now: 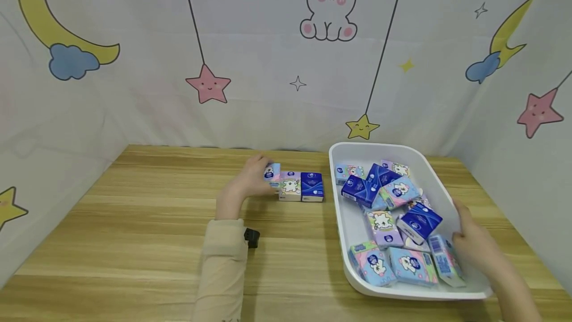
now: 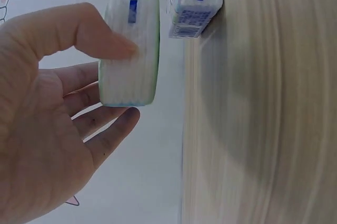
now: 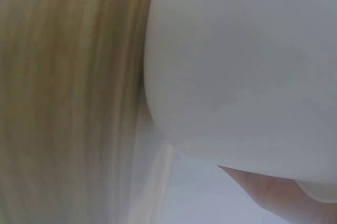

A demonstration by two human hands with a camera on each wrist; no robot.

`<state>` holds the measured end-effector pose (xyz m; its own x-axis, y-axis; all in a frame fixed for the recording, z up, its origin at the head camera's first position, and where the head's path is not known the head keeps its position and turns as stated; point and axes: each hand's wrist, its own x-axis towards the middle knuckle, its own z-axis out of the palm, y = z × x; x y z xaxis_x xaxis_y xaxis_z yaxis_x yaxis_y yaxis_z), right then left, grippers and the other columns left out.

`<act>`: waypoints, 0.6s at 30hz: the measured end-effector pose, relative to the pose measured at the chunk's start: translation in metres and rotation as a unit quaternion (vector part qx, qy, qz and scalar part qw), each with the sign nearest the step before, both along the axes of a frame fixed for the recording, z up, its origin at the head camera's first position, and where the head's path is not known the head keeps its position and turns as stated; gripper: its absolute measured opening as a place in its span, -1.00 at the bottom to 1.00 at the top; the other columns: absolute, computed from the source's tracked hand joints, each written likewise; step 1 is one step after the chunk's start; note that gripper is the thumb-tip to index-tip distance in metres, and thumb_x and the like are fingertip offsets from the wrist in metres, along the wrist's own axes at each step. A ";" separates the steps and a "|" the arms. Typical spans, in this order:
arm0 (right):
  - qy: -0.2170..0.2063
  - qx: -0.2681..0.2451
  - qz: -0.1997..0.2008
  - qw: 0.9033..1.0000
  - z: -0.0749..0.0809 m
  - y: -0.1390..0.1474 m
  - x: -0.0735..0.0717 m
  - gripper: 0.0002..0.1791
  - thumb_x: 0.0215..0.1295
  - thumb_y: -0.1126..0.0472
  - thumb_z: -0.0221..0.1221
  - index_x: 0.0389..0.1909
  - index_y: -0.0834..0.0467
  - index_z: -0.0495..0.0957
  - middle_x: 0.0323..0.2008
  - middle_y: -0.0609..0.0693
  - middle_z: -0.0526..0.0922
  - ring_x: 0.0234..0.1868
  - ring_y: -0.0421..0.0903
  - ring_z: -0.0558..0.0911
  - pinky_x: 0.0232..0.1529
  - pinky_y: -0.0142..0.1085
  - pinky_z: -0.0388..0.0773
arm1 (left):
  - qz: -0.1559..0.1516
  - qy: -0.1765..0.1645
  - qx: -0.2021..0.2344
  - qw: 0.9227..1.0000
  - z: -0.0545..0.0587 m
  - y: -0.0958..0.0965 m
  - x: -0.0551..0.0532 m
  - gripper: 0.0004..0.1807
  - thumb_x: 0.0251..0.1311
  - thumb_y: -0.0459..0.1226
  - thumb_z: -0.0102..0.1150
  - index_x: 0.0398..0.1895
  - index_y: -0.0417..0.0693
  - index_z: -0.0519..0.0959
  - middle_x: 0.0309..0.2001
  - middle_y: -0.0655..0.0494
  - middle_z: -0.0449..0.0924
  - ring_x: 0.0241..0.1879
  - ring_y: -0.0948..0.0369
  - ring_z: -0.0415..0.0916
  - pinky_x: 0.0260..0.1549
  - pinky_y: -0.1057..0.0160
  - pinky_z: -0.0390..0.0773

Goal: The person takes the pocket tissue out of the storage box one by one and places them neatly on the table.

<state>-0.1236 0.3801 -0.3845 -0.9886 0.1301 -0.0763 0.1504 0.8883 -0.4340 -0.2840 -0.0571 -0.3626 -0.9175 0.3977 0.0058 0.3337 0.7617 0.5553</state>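
Note:
My left hand (image 1: 251, 177) pinches a light blue and pink tissue pack (image 1: 273, 172) between thumb and fingers. In the left wrist view the thumb presses on the white end of this pack (image 2: 130, 84), which is held off the wooden table. Just right of it, a lilac tissue pack (image 1: 290, 188) and a dark blue one (image 1: 312, 187) lie side by side on the table. My right hand (image 1: 479, 245) grips the right rim of a white plastic bin (image 1: 340, 222). The right wrist view shows mostly the bin's outer wall (image 3: 237, 66), with a finger (image 3: 274, 192) at its rim.
Inside the bin lie several tissue packs in a loose heap, among them a dark blue one (image 1: 420, 222) and a light blue one (image 1: 412, 266). A white printed curtain (image 1: 268, 123) hangs behind the wooden table (image 1: 134, 242) and at both sides.

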 end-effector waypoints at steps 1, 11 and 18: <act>0.000 0.000 -0.001 1.000 0.000 0.000 0.000 -0.17 0.24 0.41 -0.16 0.46 0.37 -0.37 0.13 0.69 0.26 0.08 0.62 0.36 -0.06 0.40 0.37 | 0.000 0.001 -0.002 1.000 0.000 0.000 0.000 -0.19 -0.09 -0.28 0.37 0.32 -0.25 0.31 0.30 -0.17 0.30 0.29 -0.08 0.24 0.29 -0.11 0.34; 0.007 0.003 0.001 1.000 -0.001 0.000 0.000 -0.16 0.22 0.42 -0.14 0.45 0.39 -0.35 0.12 0.68 0.28 0.06 0.61 0.38 -0.07 0.39 0.39 | 0.010 -0.012 -0.017 1.000 -0.005 0.000 -0.001 -0.17 -0.11 -0.36 0.32 0.35 -0.22 0.28 0.36 -0.17 0.23 0.33 -0.08 0.22 0.32 -0.11 0.30; 0.006 0.006 -0.001 1.000 0.001 -0.001 0.000 -0.17 0.22 0.41 -0.16 0.45 0.39 -0.35 0.12 0.68 0.28 0.06 0.61 0.39 -0.08 0.39 0.39 | 0.009 -0.017 -0.018 1.000 -0.009 0.001 -0.003 -0.15 -0.11 -0.37 0.32 0.37 -0.23 0.25 0.40 -0.19 0.18 0.37 -0.10 0.18 0.35 -0.12 0.25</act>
<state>-0.1232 0.3787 -0.3831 -0.9892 0.1331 -0.0621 0.1469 0.8928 -0.4259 -0.2872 -0.0558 -0.3720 -0.9243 0.3796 -0.0402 0.3001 0.7875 0.5383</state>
